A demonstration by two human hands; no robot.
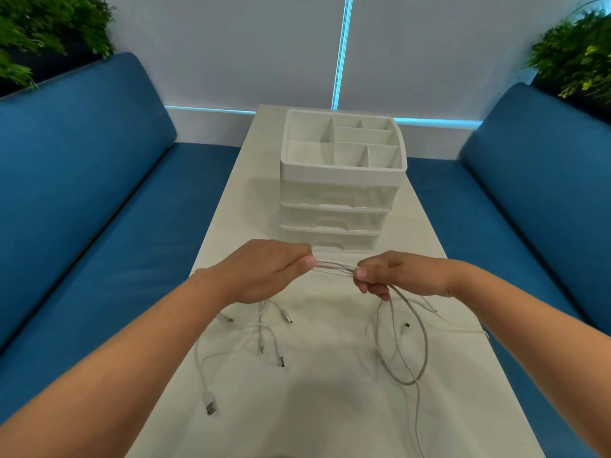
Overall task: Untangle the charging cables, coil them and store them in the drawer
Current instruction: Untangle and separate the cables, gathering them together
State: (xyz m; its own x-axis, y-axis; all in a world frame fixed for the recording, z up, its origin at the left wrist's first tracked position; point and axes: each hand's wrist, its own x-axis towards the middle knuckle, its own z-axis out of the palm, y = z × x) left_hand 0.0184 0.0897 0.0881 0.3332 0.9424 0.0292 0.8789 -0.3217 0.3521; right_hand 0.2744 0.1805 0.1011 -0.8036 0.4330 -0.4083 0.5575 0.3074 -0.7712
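A bundle of white and grey charging cables (pixel 334 269) stretches between my two hands above the white table (pixel 314 408). My left hand (pixel 264 272) pinches the bundle's left end, and my right hand (pixel 393 276) grips the right end. Loose ends with USB plugs (pixel 210 404) trail onto the table below my left hand. Grey loops (pixel 410 352) hang from my right hand. Just beyond my hands stands a white drawer unit (pixel 340 200) with three shut drawers and a divided tray on top.
Blue cushioned benches (pixel 99 193) run along both sides of the narrow table. Green plants (pixel 575 57) sit behind the bench backs at the far left and right. A pale wall lies behind the drawer unit.
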